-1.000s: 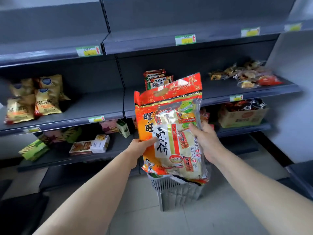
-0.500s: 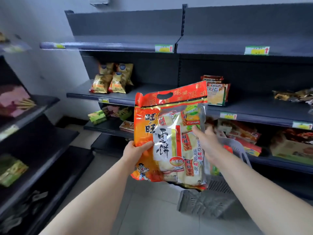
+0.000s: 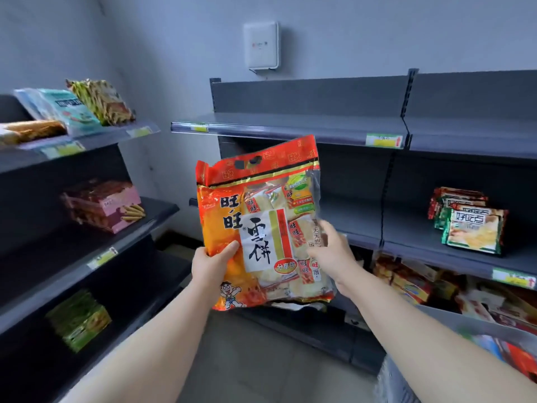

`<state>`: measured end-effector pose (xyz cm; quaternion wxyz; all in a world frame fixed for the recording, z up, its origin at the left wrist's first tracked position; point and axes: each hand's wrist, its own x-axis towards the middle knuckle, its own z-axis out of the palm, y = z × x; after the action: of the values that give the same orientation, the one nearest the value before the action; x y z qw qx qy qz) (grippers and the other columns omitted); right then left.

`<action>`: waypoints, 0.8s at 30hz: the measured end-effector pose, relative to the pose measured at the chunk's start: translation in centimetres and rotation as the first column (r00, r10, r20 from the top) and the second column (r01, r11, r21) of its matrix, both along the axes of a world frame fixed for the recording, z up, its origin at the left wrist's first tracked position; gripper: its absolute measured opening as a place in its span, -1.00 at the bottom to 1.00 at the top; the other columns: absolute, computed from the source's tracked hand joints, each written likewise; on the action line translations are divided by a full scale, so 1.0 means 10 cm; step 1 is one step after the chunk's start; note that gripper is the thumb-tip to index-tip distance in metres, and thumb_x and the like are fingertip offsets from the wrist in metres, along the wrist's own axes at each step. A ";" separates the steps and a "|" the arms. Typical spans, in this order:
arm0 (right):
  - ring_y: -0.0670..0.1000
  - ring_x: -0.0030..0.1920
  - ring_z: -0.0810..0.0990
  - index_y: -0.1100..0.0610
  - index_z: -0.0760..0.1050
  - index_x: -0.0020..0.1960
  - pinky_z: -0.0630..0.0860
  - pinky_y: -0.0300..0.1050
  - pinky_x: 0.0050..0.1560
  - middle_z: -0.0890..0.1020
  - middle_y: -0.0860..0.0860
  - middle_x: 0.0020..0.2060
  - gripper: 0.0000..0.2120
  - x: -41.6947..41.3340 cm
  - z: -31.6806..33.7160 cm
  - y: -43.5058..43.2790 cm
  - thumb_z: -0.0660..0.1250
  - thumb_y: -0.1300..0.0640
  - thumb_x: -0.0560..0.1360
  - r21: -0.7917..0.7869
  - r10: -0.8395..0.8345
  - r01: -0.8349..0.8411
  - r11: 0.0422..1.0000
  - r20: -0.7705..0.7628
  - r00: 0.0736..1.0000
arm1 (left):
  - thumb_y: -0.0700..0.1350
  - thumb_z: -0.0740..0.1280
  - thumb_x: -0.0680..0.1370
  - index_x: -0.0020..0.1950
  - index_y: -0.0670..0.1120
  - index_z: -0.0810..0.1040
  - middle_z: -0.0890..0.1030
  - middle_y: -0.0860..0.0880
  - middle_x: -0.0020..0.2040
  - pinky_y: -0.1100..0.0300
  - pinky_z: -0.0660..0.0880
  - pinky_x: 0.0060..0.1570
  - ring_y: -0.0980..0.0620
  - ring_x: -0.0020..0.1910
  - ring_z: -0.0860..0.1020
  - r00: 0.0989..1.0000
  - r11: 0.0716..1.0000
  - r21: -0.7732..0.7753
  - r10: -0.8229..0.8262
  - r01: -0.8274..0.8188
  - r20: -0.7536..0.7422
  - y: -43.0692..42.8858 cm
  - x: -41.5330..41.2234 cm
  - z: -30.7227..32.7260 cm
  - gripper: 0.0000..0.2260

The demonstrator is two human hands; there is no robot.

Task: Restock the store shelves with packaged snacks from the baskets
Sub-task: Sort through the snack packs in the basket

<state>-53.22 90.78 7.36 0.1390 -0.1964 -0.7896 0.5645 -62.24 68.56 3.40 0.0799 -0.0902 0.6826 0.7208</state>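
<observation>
A large orange and red bag of rice crackers (image 3: 261, 225) is held upright in front of me, between the two shelf units. My left hand (image 3: 210, 264) grips its lower left edge, thumb on the front. My right hand (image 3: 334, 251) holds the right edge, fingers curled round it. Behind the bag, the dark middle shelf (image 3: 357, 228) of the far unit lies bare on its left part. The grey basket (image 3: 494, 353) with packets in it shows at the bottom right corner, partly cut off.
Green snack packs (image 3: 472, 225) lie on the middle shelf at right. Boxes (image 3: 406, 280) fill the shelf below. The left unit carries wafer boxes (image 3: 104, 205), green packs (image 3: 78, 318) and top packets (image 3: 87, 106). A white wall box (image 3: 261, 46) hangs above. Grey floor lies below.
My view has swung left and upward, bringing the left shelf unit and room corner into sight. The bag has stayed in both hands and is tilted slightly. The basket has slid to the bottom right.
</observation>
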 end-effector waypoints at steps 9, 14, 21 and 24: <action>-0.02 0.04 0.54 0.01 0.27 0.45 0.56 -0.10 -0.12 0.50 0.00 0.22 -0.45 -1.33 0.60 -0.54 0.35 0.23 0.52 -0.090 -0.066 0.049 0.995 -0.201 0.977 | 0.02 0.56 0.41 0.19 -0.14 0.50 0.67 -0.16 0.03 -0.23 0.61 -0.01 -0.21 -0.06 0.67 0.980 0.999 0.001 0.049 -0.050 -0.195 -0.53 -1.28 1.05 -0.54; -0.02 0.07 0.58 -0.06 0.33 0.39 0.61 0.05 0.05 0.56 -0.06 0.15 -0.48 -2.07 1.10 -0.51 0.35 0.25 0.50 -0.109 -0.085 0.052 0.993 -0.328 0.941 | 0.00 0.53 0.44 0.18 -0.13 0.51 0.67 -0.15 0.04 -0.22 0.60 0.01 -0.21 -0.05 0.67 0.947 0.999 0.020 0.046 -0.042 -0.318 -0.43 -2.05 1.64 -0.59; 0.07 0.10 0.50 -0.01 0.29 0.42 0.57 0.00 -0.03 0.44 0.08 0.22 -0.39 -3.26 1.64 -0.18 0.31 0.35 0.43 0.002 -0.120 0.131 0.991 -0.380 0.917 | -0.04 0.46 0.50 0.03 -0.08 0.52 0.67 -0.12 -0.01 -0.15 0.60 0.06 -0.15 -0.04 0.66 0.899 0.997 -0.029 0.049 -0.068 -0.435 -0.01 -3.14 2.28 -0.79; 0.03 0.03 0.48 -0.06 0.25 0.47 0.39 -0.24 -0.32 0.42 0.08 0.19 -0.35 -3.73 1.93 -0.01 0.27 0.37 0.47 0.006 -0.116 0.129 0.992 -0.399 0.910 | -0.01 0.46 0.50 0.14 -0.13 0.53 0.67 -0.13 0.00 -0.13 0.61 0.04 -0.15 -0.06 0.66 0.876 0.995 -0.032 0.069 -0.095 -0.477 0.16 -3.65 2.53 -0.70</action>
<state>-90.55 90.65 26.68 0.3347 -0.1243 -0.7401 0.5699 -98.69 70.19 28.73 -0.1229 0.0581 0.6962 0.7049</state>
